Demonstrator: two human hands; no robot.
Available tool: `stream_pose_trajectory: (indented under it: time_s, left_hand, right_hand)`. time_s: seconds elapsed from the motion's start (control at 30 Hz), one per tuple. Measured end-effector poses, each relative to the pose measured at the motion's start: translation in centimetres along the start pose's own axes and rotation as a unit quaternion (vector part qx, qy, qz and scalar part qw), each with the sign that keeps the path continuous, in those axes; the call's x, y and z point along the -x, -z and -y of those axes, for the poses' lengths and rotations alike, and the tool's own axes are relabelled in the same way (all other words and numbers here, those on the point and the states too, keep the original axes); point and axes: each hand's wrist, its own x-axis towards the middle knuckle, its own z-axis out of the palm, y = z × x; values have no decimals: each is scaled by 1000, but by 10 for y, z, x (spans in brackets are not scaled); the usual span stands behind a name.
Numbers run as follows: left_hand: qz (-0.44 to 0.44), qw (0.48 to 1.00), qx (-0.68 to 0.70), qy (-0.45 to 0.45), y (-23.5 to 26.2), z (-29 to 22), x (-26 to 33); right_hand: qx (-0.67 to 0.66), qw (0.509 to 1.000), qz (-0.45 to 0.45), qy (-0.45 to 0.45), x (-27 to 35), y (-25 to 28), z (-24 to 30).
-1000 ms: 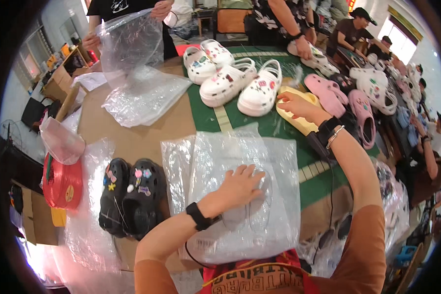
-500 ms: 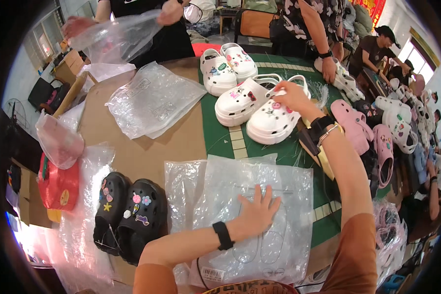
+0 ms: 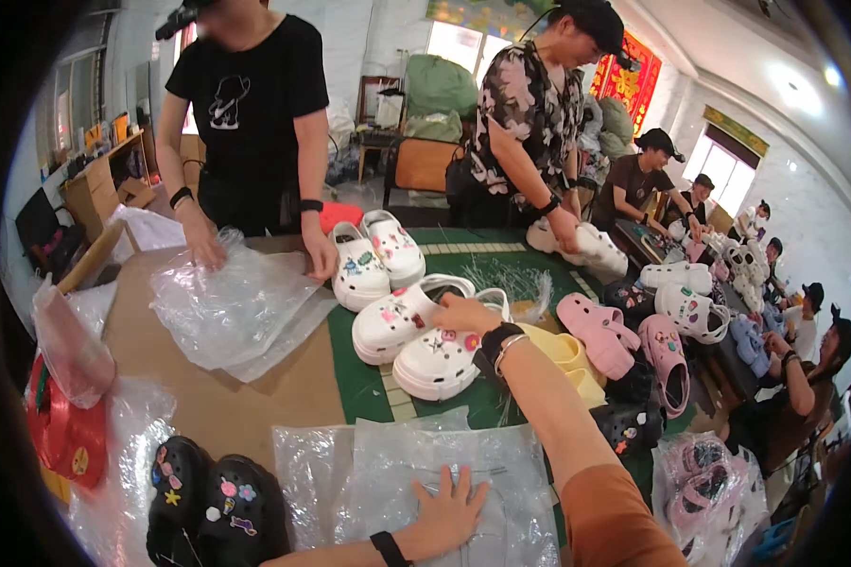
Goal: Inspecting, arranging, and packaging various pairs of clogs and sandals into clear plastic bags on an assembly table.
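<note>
My left hand (image 3: 447,515) lies flat, fingers spread, on a clear plastic bag (image 3: 350,482). My right hand (image 3: 468,314) reaches forward to a pair of white clogs with colourful charms. Its fingers curl over the opening of the right white clog (image 3: 435,364), and their tips are partly hidden. Against that shoe stands its mate, the left white clog (image 3: 388,321). Just behind is another pair of white clogs (image 3: 361,269). Black clogs (image 3: 241,506) with charms stand left of my left hand.
Across the table a person's hands (image 3: 203,241) touch clear bags (image 3: 241,298). Another person handles a white clog (image 3: 596,250). Pink clogs (image 3: 596,331), yellow clogs (image 3: 563,359) and several others crowd the right. A red tape roll (image 3: 71,425) sits at left.
The view has tilted up, showing more of the people opposite. The person across at left has lowered a clear bag to the table. My left hand stays on the bag, my right at the white clogs.
</note>
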Motion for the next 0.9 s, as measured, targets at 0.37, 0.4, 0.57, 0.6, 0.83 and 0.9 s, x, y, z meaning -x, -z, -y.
stream_pose_trajectory:
  time_s: [0.37,0.4,0.57,0.6,0.83,0.9]
  left_hand:
    - [-52,998,-31,8,-9,-10,8]
    - [-61,997,-35,-9,-10,-11,-2]
    - [-25,992,104,70,11,12,5]
    - [-64,986,101,117,17,23,13]
    - [-151,893,392,162,73,57,30]
    - [-158,879,412,182,74,50,41]
  right_hand:
    - [220,916,-131,309,8,-24,-39]
    - [68,946,-159,273,-3,-30,-73]
    - [36,965,-124,230,28,-34,-26]
    - [-40,985,-95,135,66,-27,22]
    - [23,952,-270,143,159,29,63]
    - [-26,955,-260,140,181,36,71]
